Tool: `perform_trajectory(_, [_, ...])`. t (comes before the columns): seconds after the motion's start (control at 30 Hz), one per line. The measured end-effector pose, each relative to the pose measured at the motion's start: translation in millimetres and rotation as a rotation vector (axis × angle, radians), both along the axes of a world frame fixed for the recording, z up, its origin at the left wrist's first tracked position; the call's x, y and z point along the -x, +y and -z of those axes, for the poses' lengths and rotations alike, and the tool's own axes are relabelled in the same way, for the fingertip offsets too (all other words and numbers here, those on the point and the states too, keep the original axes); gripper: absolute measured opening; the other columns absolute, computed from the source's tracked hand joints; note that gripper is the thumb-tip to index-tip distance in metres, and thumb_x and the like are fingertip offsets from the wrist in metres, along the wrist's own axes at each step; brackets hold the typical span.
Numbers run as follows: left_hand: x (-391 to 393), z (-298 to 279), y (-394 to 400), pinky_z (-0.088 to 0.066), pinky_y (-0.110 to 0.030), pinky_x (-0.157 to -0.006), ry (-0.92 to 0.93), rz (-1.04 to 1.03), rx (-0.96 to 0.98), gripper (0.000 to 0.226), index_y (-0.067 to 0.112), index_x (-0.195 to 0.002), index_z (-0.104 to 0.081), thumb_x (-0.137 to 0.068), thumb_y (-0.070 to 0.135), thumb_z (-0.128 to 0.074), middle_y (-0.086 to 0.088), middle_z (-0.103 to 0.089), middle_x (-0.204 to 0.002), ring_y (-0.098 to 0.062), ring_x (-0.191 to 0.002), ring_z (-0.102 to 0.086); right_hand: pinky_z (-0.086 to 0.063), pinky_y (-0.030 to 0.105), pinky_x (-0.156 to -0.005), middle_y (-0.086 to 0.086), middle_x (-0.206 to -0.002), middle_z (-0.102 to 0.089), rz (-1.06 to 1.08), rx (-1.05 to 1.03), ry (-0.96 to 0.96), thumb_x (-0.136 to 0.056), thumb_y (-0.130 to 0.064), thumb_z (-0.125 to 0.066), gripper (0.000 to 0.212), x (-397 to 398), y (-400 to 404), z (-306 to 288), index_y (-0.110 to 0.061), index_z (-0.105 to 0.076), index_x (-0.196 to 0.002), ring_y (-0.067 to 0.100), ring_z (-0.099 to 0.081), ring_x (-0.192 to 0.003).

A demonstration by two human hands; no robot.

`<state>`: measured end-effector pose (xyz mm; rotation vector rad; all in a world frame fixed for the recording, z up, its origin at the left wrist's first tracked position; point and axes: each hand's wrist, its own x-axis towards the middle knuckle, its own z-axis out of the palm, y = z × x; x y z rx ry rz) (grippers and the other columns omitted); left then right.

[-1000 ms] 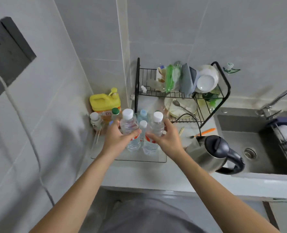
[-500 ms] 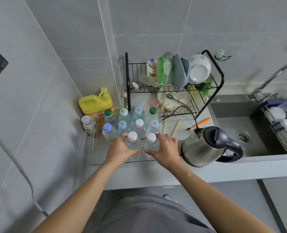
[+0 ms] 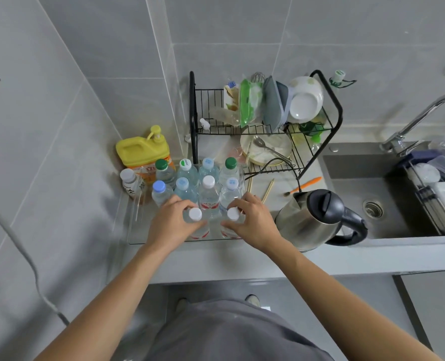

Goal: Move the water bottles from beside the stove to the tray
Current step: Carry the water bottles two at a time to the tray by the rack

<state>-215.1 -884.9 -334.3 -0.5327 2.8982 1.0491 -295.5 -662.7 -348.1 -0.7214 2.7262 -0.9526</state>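
A clear tray [image 3: 138,230] lies on the counter near its front edge. Several water bottles [image 3: 208,194] with white, blue and green caps stand upright in it, in rows. In the front row, my left hand [image 3: 172,220] is wrapped around a white-capped bottle [image 3: 195,214]. My right hand [image 3: 252,220] grips a second white-capped bottle [image 3: 233,213] beside it. Both bottles stand upright with their bases inside the tray's front rim.
A steel kettle [image 3: 317,220] stands just right of the tray. A black dish rack [image 3: 265,131] with bowls is behind, a yellow soap jug [image 3: 142,152] and a small white-capped bottle [image 3: 131,182] at the back left. Chopsticks [image 3: 267,190], the sink [image 3: 367,194].
Both hands brought the two bottles down from above the tray into its front row. The view tilted down and the hands now rest lower around the bottle necks.
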Motion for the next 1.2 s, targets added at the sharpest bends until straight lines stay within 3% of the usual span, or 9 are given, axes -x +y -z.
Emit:
perform_trajectory(0.13, [1,-13,2,-0.05,-0.036,-0.063,-0.005,0.003,0.103,0.038,0.029,-0.087,-0.069,-0.075,0.062,-0.084,0.008,-0.066,-0.075,-0.014,-0.072,-0.064,-0.043,0.031,-0.064,-0.01,-0.08,-0.059,0.006,-0.059,-0.044,-0.079,-0.057,-0.084,0.041,4,-2,-15,-0.023,-0.069,-0.097,0.015,-0.057,-0.073])
perform_trajectory(0.3, [2,-17,4,-0.051,-0.035,-0.061,-0.025,0.027,0.175,0.037,0.027,-0.084,-0.062,-0.082,0.06,-0.078,0.007,-0.066,-0.067,-0.015,-0.067,-0.064,-0.057,0.038,-0.069,-0.002,-0.08,-0.069,0.06,-0.145,-0.039,-0.082,-0.067,-0.077,0.049,19,-2,-25,-0.023,-0.069,-0.104,0.024,-0.066,-0.078])
perform_trajectory(0.47, [6,-20,2,-0.048,-0.037,-0.059,-0.049,0.013,0.216,0.031,0.02,-0.082,-0.059,-0.087,0.045,-0.076,0.002,-0.064,-0.068,-0.023,-0.068,-0.062,-0.059,0.041,-0.07,-0.001,-0.079,-0.069,0.036,-0.189,-0.014,-0.081,-0.074,-0.072,0.058,30,-5,-31,-0.021,-0.07,-0.102,0.024,-0.065,-0.076])
perform_trajectory(0.7, [14,-20,-7,-0.041,-0.033,-0.057,-0.069,-0.005,0.223,0.028,0.02,-0.083,-0.058,-0.086,0.042,-0.073,0.001,-0.061,-0.07,-0.028,-0.071,-0.06,-0.06,0.042,-0.07,-0.001,-0.08,-0.068,0.001,-0.241,0.007,-0.085,-0.073,-0.068,0.055,31,-9,-31,-0.02,-0.064,-0.098,0.023,-0.064,-0.075])
perform_trajectory(0.87, [18,-28,-8,-0.05,-0.038,-0.066,-0.127,0.007,0.231,0.028,0.018,-0.086,-0.055,-0.086,0.043,-0.068,0.0,-0.062,-0.075,-0.032,-0.078,-0.062,-0.061,0.043,-0.072,-0.004,-0.082,-0.069,-0.015,-0.236,-0.02,-0.085,-0.075,-0.066,0.055,37,-7,-26,-0.024,-0.065,-0.105,0.022,-0.066,-0.076])
perform_trajectory(1.0, [19,-23,-17,-0.051,-0.037,-0.067,-0.119,0.012,0.181,0.036,0.018,-0.084,-0.057,-0.088,0.052,-0.071,0.001,-0.064,-0.074,-0.026,-0.075,-0.062,-0.058,0.04,-0.07,-0.003,-0.08,-0.069,-0.012,-0.222,-0.029,-0.085,-0.071,-0.069,0.052,37,-7,-26,-0.022,-0.064,-0.101,0.025,-0.066,-0.077])
perform_trajectory(1.13, [20,-30,-26,-0.044,-0.027,-0.067,-0.179,0.24,0.036,0.009,0.029,-0.097,-0.07,-0.091,0.033,-0.075,0.004,-0.066,-0.094,-0.02,-0.087,-0.062,-0.052,0.037,-0.066,-0.002,-0.076,-0.066,0.001,-0.205,-0.03,-0.085,-0.067,-0.071,0.046,37,-8,-24,-0.023,-0.059,-0.092,0.029,-0.065,-0.078])
perform_trajectory(1.2, [21,-33,-33,-0.047,-0.031,-0.079,-0.249,0.347,-0.007,0.016,0.032,-0.103,-0.074,-0.09,0.022,-0.075,-0.001,-0.057,-0.106,-0.02,-0.094,-0.059,-0.048,0.036,-0.065,-0.002,-0.076,-0.065,0.0,-0.191,-0.036,-0.086,-0.065,-0.072,0.045,35,-8,-24,-0.024,-0.057,-0.092,0.029,-0.064,-0.077])
